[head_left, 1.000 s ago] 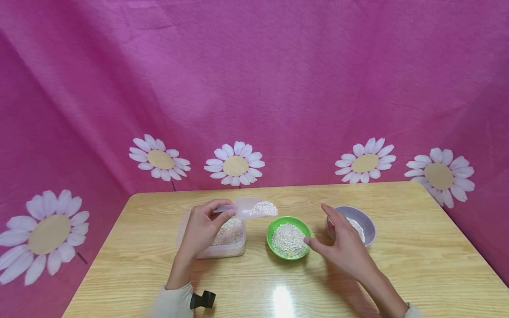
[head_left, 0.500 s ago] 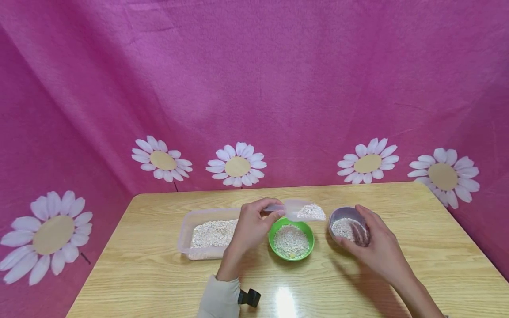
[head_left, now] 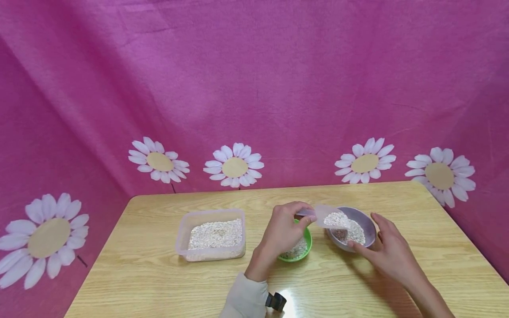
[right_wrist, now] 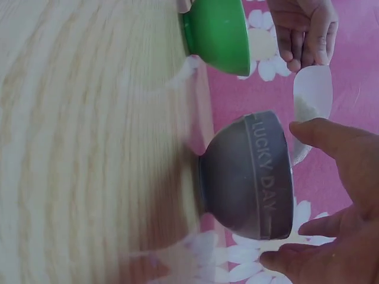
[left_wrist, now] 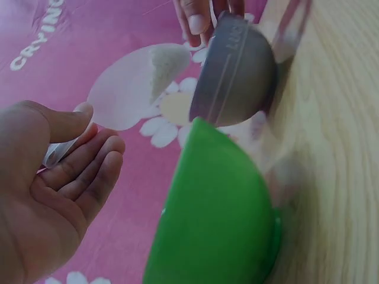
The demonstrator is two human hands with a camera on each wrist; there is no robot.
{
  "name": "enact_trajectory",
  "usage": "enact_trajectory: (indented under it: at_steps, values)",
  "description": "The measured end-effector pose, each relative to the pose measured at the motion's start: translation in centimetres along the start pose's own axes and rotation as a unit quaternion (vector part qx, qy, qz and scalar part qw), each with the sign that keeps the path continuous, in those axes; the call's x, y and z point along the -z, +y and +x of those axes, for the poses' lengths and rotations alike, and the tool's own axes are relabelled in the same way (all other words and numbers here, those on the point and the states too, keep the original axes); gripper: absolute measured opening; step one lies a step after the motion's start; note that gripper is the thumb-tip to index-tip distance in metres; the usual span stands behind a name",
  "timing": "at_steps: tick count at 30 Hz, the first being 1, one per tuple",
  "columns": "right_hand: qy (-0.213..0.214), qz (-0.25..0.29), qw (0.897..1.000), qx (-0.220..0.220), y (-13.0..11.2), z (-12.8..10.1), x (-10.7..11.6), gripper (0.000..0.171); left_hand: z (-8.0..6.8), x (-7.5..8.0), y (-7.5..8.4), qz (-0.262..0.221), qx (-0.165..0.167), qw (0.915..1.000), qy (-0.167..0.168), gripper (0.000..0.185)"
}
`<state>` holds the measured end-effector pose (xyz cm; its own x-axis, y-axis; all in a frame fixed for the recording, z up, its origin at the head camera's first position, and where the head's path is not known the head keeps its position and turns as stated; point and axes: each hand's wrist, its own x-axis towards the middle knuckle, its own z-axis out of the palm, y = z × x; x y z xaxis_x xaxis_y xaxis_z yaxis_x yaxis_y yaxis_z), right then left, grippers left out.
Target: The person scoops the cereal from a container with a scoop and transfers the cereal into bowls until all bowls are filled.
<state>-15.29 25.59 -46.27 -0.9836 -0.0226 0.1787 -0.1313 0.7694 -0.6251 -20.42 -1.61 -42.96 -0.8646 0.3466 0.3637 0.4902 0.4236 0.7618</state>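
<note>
My left hand (head_left: 283, 229) pinches the handle of a translucent scoop (head_left: 324, 214) between thumb and fingers. White flakes like oats fill the scoop's front, and its tip is over the near-left part of a greyish-purple bowl (head_left: 367, 225). That bowl holds more flakes and is lettered "LUCKY DAY" in the right wrist view. My right hand (head_left: 391, 254) spreads its thumb and fingers at the bowl's right side, close to the rim; contact is unclear. Below my left hand stands a green bowl (head_left: 307, 247) of flakes, partly covered by that hand.
A translucent rectangular container (head_left: 210, 255) of flakes stands at the left of the wooden table (head_left: 159, 287). Behind the table hangs a pink cloth (head_left: 258, 88) printed with daisies.
My left hand has carried the loaded scoop rightward from the rectangular container, past the green bowl, to the purple bowl. My right hand moved right to the purple bowl's side.
</note>
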Motion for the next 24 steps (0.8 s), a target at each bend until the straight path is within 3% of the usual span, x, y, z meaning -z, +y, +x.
enact_trajectory:
  at_steps: [5, 9, 14, 18, 21, 24]
  values:
    - [-0.04, 0.015, 0.999, -0.019, 0.3, 0.1, -0.1, 0.109, 0.3, -0.9, 0.4, 0.037, -0.016, 0.999, -0.019, 0.016]
    - [-0.056, 0.023, 0.998, -0.026, 0.3, 0.2, -0.2, 0.11, 0.7, -1.2, 0.8, 0.107, -0.048, 0.9925, -0.034, 0.015]
    - [-0.057, 0.025, 0.998, -0.025, 0.3, 0.3, -0.1, 0.111, 1.5, -1.1, 1.8, 0.199, -0.093, 0.9732, -0.067, 0.016]
    - [-0.056, 0.027, 0.998, -0.024, 0.4, 0.4, -0.1, 0.11, 2.7, -0.7, 3.1, 0.264, -0.135, 0.9511, -0.088, 0.017]
    - [-0.06, 0.032, 0.997, -0.027, 0.3, 0.4, -0.1, 0.11, 3.4, -0.2, 4.0, 0.303, -0.163, 0.9351, -0.086, 0.017]
    - [-0.065, 0.035, 0.997, -0.033, 0.3, 0.4, -0.1, 0.111, 3.8, 0.4, 4.8, 0.318, -0.176, 0.9278, -0.083, 0.019]
